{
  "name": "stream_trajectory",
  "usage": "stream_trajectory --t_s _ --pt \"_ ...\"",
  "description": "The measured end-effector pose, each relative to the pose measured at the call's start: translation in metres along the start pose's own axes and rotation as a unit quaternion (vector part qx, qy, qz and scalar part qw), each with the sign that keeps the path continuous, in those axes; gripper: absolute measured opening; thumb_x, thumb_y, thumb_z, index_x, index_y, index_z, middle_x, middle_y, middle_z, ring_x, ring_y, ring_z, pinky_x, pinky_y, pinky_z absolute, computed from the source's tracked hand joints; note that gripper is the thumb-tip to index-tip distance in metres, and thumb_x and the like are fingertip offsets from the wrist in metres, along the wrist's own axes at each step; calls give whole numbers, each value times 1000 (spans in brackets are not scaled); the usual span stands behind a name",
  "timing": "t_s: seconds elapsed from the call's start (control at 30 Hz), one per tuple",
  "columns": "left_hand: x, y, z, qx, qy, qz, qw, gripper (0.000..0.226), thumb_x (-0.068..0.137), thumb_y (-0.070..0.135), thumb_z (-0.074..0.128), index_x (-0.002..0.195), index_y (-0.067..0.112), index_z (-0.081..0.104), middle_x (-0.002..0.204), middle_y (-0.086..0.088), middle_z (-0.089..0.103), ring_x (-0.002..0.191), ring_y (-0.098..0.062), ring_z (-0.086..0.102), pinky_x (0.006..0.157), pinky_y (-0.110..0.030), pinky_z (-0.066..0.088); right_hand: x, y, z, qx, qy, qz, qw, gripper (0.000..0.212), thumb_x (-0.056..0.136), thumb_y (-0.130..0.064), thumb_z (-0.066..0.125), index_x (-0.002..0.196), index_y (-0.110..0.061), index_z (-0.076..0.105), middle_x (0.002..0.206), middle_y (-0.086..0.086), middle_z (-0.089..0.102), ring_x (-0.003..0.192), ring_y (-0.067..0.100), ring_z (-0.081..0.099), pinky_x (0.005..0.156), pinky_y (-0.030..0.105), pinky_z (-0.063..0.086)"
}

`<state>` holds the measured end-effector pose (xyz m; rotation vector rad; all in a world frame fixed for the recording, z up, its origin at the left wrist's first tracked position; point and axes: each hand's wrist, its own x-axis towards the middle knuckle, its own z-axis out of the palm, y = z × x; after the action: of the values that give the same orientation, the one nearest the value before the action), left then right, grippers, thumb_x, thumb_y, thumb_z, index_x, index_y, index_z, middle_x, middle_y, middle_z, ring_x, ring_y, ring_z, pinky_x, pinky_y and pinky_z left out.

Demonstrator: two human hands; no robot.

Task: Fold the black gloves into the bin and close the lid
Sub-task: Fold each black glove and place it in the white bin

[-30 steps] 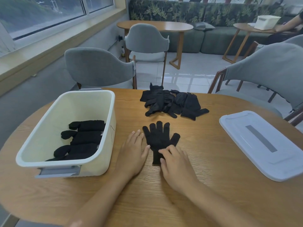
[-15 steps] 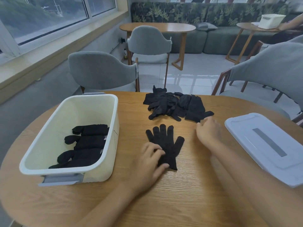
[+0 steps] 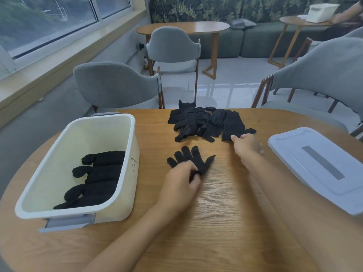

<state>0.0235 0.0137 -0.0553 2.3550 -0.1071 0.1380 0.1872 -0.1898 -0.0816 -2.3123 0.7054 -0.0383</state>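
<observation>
A black glove point(image 3: 193, 158) lies flat on the wooden table point(image 3: 225, 213), fingers pointing away from me. My left hand point(image 3: 179, 183) covers its cuff end with fingers curled on the fabric. Beyond it lies a pile of black gloves point(image 3: 206, 122). My right hand point(image 3: 246, 145) pinches the near right glove point(image 3: 233, 126) of that pile at its edge. The cream bin point(image 3: 125, 154) stands open at the left, with three folded black gloves point(image 3: 98, 177) inside. The grey-white lid point(image 3: 322, 165) lies flat on the table at the right.
Grey chairs point(image 3: 117, 85) stand along the far side of the table, and another is at the right point(image 3: 324, 69). Further back are another table, a green sofa, and a person's arm by a white box point(image 3: 322, 10).
My right hand left the flat glove and reached forward to the pile, where it now pinches a glove. My left hand slid onto the flat glove's cuff and curled its fingers.
</observation>
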Motion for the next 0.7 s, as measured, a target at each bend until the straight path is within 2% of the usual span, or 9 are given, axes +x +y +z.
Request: stream_trajectory --t_s 0.07,0.13,0.23,0.3,0.4,0.47,0.57,0.63,0.7 --pt "8 9 -12 -160 36 -82 983 7 96 17 64 94 21 68 90 8 71 85 -3 66 75 -19 54 1 3 -7 61 -13 9 998 43 95 -45 60 131 -21 59 129 3 61 120 30 53 103 49 44" --pt "11 17 -23 -340 76 -142 926 6 98 17 63 97 16 69 95 1 75 93 -11 70 81 -25 57 2 6 -14 130 -24 14 991 41 96 -37 61 132 -17 58 130 3 61 117 29 57 101 47 46" --pt "8 23 -30 -614 136 -210 749 9 100 14 59 101 8 67 102 -5 77 99 -15 71 85 -30 56 0 13 -23 203 -16 18 979 20 97 -27 61 114 -16 58 117 5 64 100 25 60 88 40 50" --pt "-1 21 -24 -693 166 -255 654 8 100 9 57 105 7 64 111 -10 75 107 -19 69 87 -30 55 0 16 -27 225 -11 17 974 8 98 -22 59 98 -16 53 105 8 65 86 21 57 80 39 49" --pt "-27 12 -2 -705 170 -341 597 14 100 3 56 115 3 58 124 -19 67 114 -28 66 98 -37 52 -4 18 -33 239 -18 16 971 10 99 -18 57 97 -17 48 97 5 57 86 20 52 82 38 47" --pt "-50 8 8 -642 123 -397 644 18 101 10 58 117 2 56 117 -21 70 105 -29 71 93 -37 57 -4 18 -35 251 -21 19 968 10 99 -18 58 105 -18 50 103 4 57 94 22 55 82 37 45" --pt "-74 12 8 -448 -15 -391 804 30 103 29 56 103 1 66 89 -17 77 78 -24 75 72 -31 61 -2 18 -35 262 -22 24 964 30 99 -17 59 128 -15 54 110 0 56 99 21 54 82 35 43" --pt "-79 11 5 -314 -27 -312 896 38 102 36 56 88 5 73 74 -9 76 65 -21 71 65 -30 60 1 18 -36 275 -17 21 961 34 97 -17 61 131 -16 55 112 0 61 96 20 58 79 34 46" --pt "-80 3 2 -143 28 -169 975 31 101 36 57 83 17 72 71 4 72 66 -9 68 66 -27 58 5 17 -37 277 -6 3 961 30 96 -16 61 125 -16 59 113 3 66 98 22 63 76 33 49"
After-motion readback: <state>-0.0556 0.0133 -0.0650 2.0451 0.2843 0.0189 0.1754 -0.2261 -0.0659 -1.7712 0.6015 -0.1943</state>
